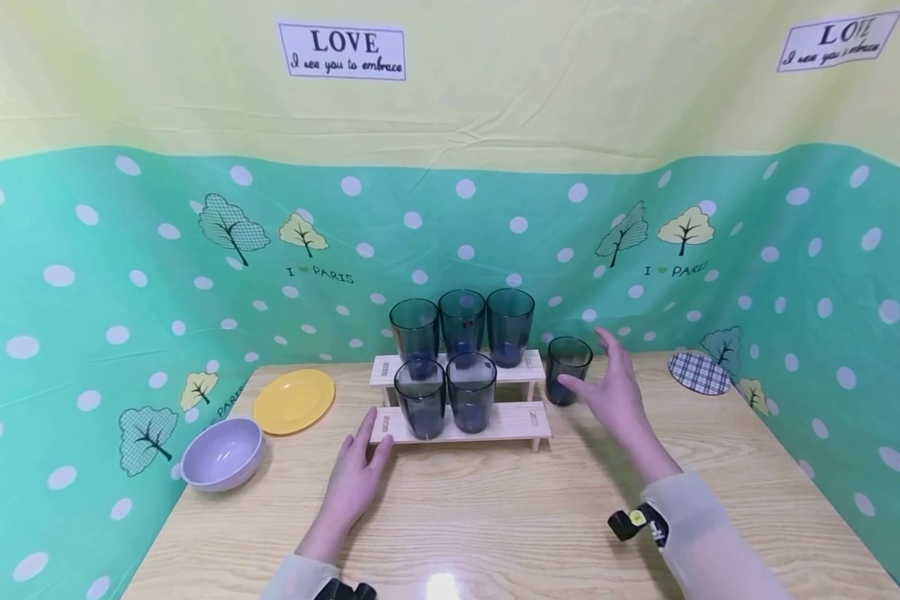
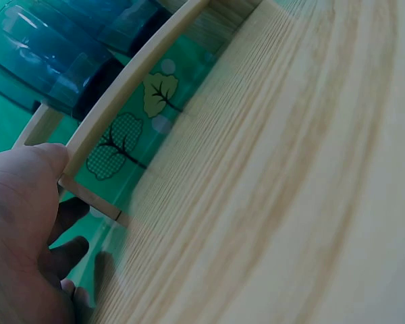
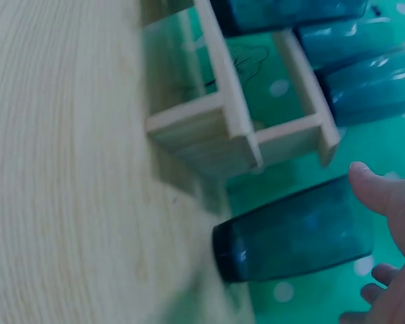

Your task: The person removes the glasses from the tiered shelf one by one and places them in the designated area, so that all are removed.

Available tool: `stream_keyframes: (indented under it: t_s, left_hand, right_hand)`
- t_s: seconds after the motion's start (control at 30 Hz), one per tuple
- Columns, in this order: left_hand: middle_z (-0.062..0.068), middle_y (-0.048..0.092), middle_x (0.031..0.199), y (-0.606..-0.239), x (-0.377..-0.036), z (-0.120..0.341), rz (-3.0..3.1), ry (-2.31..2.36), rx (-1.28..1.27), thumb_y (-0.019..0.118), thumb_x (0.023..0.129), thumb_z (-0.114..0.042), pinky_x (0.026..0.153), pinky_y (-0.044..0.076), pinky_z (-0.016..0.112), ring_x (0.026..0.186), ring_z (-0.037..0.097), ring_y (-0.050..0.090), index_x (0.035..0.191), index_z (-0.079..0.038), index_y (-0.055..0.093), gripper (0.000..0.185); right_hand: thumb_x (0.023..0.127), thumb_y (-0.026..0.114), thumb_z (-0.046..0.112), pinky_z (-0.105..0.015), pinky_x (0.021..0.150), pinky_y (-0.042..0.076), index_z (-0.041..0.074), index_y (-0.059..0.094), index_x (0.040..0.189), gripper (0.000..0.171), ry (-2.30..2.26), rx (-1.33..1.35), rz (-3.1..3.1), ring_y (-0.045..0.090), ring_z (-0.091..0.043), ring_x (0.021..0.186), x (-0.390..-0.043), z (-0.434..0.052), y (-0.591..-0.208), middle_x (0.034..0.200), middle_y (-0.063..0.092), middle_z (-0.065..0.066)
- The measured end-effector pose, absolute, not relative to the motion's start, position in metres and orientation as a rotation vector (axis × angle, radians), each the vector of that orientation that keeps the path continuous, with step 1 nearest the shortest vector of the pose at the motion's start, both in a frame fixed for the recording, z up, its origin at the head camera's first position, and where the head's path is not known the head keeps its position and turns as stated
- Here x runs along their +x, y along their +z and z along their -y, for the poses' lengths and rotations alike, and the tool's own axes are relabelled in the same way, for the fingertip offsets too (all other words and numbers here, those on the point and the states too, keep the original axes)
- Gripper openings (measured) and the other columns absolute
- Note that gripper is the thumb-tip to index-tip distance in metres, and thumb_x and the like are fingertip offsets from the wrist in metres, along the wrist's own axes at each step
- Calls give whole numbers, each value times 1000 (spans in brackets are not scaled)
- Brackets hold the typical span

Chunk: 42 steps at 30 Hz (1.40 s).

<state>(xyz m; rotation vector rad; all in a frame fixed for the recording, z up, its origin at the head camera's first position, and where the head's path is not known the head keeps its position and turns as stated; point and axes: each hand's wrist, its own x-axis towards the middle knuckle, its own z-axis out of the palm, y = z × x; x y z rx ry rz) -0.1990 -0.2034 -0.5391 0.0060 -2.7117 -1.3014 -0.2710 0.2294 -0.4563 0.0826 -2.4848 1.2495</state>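
A dark blue translucent glass tumbler [image 1: 567,369] stood upright on the light wooden surface [image 1: 495,517], just right of the two-tier pale wooden rack [image 1: 461,421]. The right hand [image 1: 613,392] hovered beside it — grip spread, holding nothing — while the left hand [image 1: 356,475] rested open-fingered against the rack's lower left corner.

Bright, even light; glare spot on counter [image 1: 441,583] near edge. Head view bows outward; wrist views blurred.

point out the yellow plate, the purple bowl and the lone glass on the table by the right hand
yellow plate [image 1: 294,401], head view, centre of its face
purple bowl [image 1: 222,451], head view, inside of the bowl
lone glass [image 1: 567,369], head view, middle of its side wall
right hand [image 1: 617,398], head view, back of the hand
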Motion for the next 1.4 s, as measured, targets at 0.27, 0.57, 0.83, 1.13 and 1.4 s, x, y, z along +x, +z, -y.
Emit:
stream_keyframes:
  t_s: [0.27, 0.57, 0.83, 1.13, 1.4]
  left_hand:
    - [25, 40, 171, -539, -201, 202, 2708, -1286, 0, 53, 117, -50, 125, 23, 78, 158, 64, 22, 176, -14, 31, 72]
    - [25, 39, 172, -536, -198, 202, 2705, -1300, 12, 53, 117, -50, 124, 23, 79, 158, 63, 22, 176, -16, 31, 72]
    - [24, 39, 172, -536, -197, 204, 2706, -1296, 16, 52, 117, -51, 124, 23, 79, 158, 63, 22, 176, -16, 32, 72]
    - [24, 38, 173, -538, -197, 205, 2709, -1286, 13, 51, 117, -53, 122, 23, 81, 158, 64, 22, 176, -16, 31, 72]
    - [24, 39, 173, -542, -198, 204, 2707, -1292, 19, 52, 116, -53, 123, 24, 80, 158, 63, 23, 176, -16, 31, 73]
  right_hand:
    - [91, 95, 29, -71, 125, 33, 15, 27, 174, 108, 1288, 99, 2425, 34, -48, 158, -251, -212, -433, 171, 36, -23]
    - [91, 96, 25, -67, 127, 32, 14, 30, 172, 105, 1349, 180, 2389, 37, -43, 158, -235, -188, -421, 168, 42, -20]
    - [90, 96, 25, -59, 130, 33, 18, 32, 171, 104, 1432, 250, 2398, 42, -35, 157, -223, -167, -415, 167, 45, -14]
    - [87, 98, 23, -53, 130, 36, 19, 33, 172, 107, 1530, 360, 2391, 44, -32, 154, -220, -143, -416, 165, 45, -13]
    - [85, 99, 22, -54, 129, 38, 21, 33, 172, 109, 1605, 406, 2412, 46, -31, 153, -219, -121, -417, 165, 46, -10]
